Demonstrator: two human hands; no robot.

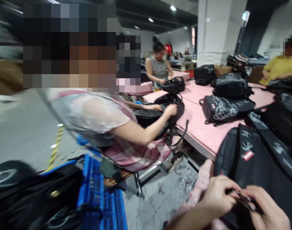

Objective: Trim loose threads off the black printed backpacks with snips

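Note:
At the lower right, my left hand (219, 193) and my right hand (268, 206) come close together, fingers pinched on a dark strap (243, 199). Blur hides the exact detail of the part between my fingertips. Beneath and behind both hands lies a black backpack (228, 156), its shoulder straps facing up. One strap carries white printed marks and a small red-and-white label (248, 155). The backpack leans at the edge of a pink-topped table (196, 124).
Several black backpacks, including one with white scribbles (227, 108), sit on the table. A seated person (95, 118) works on a black bag at my left. Blue crates (105, 204) and black bags (40, 195) stand lower left. Other people work farther back.

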